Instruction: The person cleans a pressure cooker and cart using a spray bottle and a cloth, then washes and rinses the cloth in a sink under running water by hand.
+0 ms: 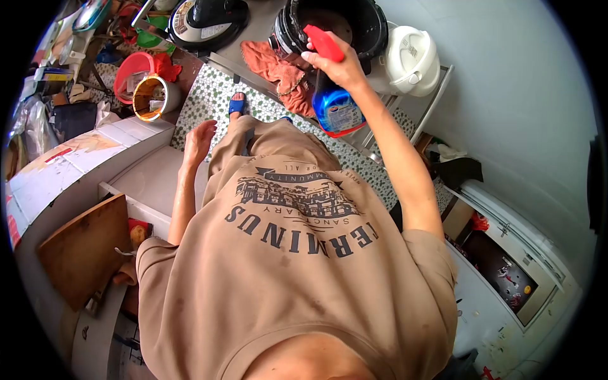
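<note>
My right hand is closed around the red trigger head of a spray bottle with blue contents and a label. The bottle hangs upright in front of a metal table, beside a crumpled orange-red cloth. Just beyond the hand is a black, open electric pressure cooker, its inside partly visible. Its round lid with a black handle lies at the table's left part. Low by my left thigh, my left hand hangs empty with its fingers loosely apart.
A white lidded container stands right of the cooker, near the wall. On the left are a stained white bucket, a red basin and much clutter. A wooden board leans at lower left; a white cabinet stands at right.
</note>
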Motion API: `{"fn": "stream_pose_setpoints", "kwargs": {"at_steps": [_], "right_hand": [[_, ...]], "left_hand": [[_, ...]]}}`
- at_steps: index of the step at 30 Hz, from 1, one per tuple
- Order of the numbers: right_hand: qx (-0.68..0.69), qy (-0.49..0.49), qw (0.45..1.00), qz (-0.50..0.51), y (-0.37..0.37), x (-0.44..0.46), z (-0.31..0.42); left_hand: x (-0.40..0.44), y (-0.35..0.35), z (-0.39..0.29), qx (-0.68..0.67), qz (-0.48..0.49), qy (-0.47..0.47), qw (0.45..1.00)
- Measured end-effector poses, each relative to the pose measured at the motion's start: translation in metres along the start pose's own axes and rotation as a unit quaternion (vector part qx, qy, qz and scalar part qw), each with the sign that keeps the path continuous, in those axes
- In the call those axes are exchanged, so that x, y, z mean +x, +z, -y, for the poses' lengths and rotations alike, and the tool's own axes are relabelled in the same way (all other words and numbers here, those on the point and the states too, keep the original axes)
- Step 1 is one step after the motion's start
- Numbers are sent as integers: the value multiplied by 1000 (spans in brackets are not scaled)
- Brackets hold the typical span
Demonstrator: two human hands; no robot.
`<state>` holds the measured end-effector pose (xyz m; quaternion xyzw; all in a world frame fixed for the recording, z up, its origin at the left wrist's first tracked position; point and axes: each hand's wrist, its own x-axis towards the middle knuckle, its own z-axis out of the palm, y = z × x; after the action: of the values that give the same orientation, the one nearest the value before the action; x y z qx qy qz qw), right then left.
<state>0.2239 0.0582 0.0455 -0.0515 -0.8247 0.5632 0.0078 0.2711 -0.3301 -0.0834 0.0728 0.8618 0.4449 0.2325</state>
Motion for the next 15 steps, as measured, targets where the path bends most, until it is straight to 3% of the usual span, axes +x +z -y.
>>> {"fn": "stream_pose_setpoints", "kwargs": {"at_steps": [7, 15], "right_hand": [[-115, -44, 986, -111, 43, -16, -8], [-140, 26, 979, -149, 57, -12, -16]], "left_hand": [[2, 7, -9, 25, 19, 36, 999], [-15, 13, -7, 22, 12, 15, 1000]]}}
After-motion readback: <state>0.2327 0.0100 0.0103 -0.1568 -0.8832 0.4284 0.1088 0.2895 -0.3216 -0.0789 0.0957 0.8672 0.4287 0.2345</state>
